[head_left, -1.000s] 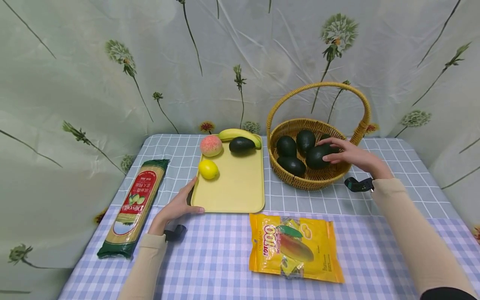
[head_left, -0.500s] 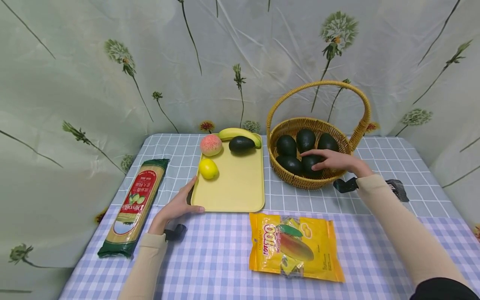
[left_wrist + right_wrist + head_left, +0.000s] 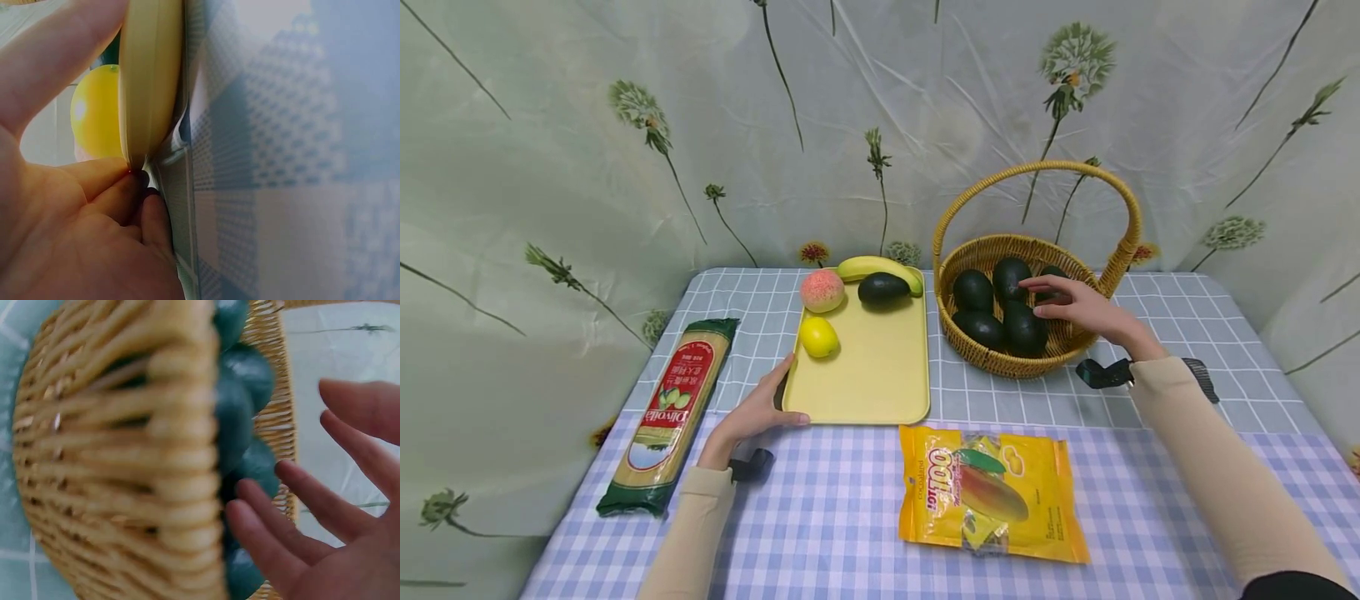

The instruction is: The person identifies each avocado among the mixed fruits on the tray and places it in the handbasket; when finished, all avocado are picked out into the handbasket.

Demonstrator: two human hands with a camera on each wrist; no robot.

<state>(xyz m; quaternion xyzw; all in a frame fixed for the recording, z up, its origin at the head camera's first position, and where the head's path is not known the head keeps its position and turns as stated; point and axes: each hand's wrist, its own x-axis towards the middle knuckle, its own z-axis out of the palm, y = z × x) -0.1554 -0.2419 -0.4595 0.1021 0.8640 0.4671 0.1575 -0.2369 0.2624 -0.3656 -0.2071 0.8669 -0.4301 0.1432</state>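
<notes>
In the head view my left hand holds the near left corner of a yellow tray, thumb along the front edge and fingers at the left side. On the tray are a lemon, a peach, a banana and a dark avocado. My right hand is over the right part of a wicker basket holding several avocados. Its fingers are spread, and the right wrist view shows nothing gripped. One avocado is partly hidden behind this hand.
A tall arched handle rises over the basket. Left of the tray lies a pack of spaghetti. A yellow bag of mango candy lies in front on the checked cloth. A floral curtain hangs behind the table.
My right hand has shifted an avocado leftward to the basket's near middle, let go of it, and moved back to the right. The left hand has stayed at the tray.
</notes>
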